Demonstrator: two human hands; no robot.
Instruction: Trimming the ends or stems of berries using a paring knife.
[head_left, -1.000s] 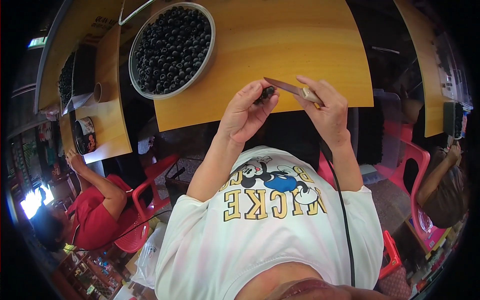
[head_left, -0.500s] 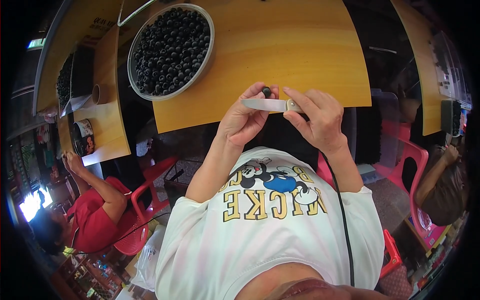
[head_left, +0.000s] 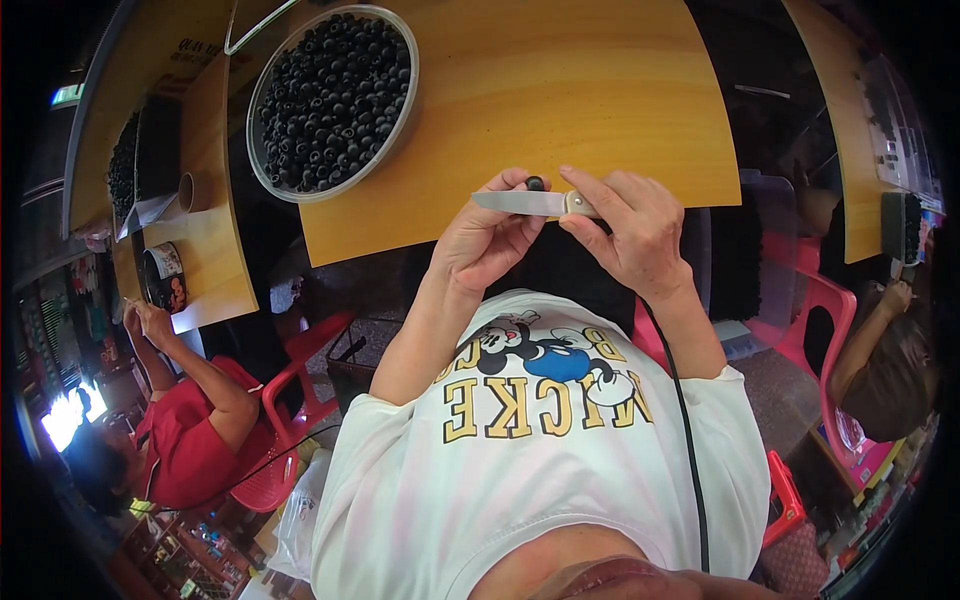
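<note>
Above the near edge of the wooden table [head_left: 560, 100], my left hand [head_left: 485, 240] pinches a small round black piece [head_left: 535, 184] between thumb and fingers. My right hand [head_left: 635, 230] grips a folding knife [head_left: 520, 203] by its pale handle. The broad silver blade points left, lying across my left fingers just below the piece; whether its edge touches the piece I cannot tell. A round translucent tub [head_left: 413, 100] at the far left of the table is heaped with similar black pieces [head_left: 335, 105], many with a ring-shaped hollow on top.
At left, a person in red [head_left: 200, 430] sits at another table with a patterned round tin [head_left: 166, 276] and a dark bin [head_left: 155, 150]. Another person [head_left: 885, 370] sits at right beside a table with a dark container [head_left: 900, 228]. A red chair [head_left: 815, 330] stands near my right side.
The knife blade has slid slightly left across my left fingers, and its handle has shifted with it. My grip on the black piece looks much the same.
</note>
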